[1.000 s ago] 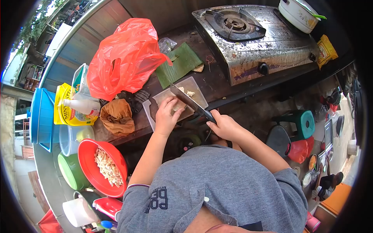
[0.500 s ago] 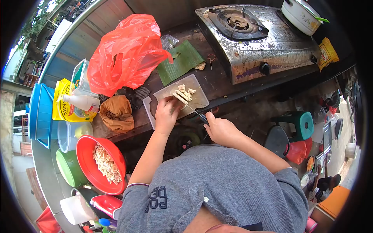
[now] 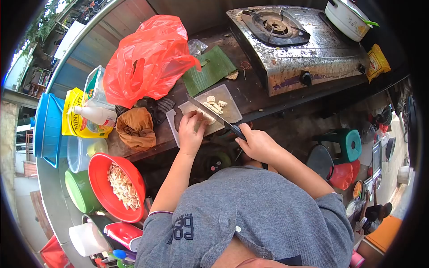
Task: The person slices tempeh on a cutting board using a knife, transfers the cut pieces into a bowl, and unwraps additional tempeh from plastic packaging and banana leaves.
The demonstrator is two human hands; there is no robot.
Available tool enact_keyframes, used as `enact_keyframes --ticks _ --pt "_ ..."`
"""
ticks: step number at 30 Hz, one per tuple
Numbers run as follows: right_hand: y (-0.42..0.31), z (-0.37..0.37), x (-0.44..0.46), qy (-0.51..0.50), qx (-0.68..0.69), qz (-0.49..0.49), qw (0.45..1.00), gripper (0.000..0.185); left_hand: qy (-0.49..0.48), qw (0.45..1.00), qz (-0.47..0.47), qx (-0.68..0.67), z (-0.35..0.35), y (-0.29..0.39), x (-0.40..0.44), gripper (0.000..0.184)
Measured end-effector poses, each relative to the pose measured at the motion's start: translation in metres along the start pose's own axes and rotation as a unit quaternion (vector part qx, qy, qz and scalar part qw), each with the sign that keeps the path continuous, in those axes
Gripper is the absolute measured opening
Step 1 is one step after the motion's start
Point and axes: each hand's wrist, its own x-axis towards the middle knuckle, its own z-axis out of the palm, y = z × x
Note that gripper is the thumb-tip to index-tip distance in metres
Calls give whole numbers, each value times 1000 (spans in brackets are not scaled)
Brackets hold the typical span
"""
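My right hand is closed round the dark handle of a kitchen knife, its blade slanting up and left over the white cutting board. My left hand has its fingers curled on a pale block of what looks like tempeh, just below the blade. Several cut pale pieces lie on the board beyond the knife. To the left, a red bowl holds many pale cut sticks.
A gas stove stands at the back right, with a white pot on it. Behind the board lie a green leaf and a red plastic bag. A brown cloth and white bottle are at left.
The knife has lifted and swung so that its blade now crosses above the board, further up and left. My left hand stays close to the pale block.
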Motion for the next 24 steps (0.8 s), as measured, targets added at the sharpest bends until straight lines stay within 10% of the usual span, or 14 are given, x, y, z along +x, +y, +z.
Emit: enact_keyframes --ticks 16,24 --pt "15 18 18 -11 -34 4 999 26 -13 999 -21 -48 4 4 -2 27" --pt "-7 9 -1 14 -1 -11 1000 26 49 897 -334 -286 5 9 3 31"
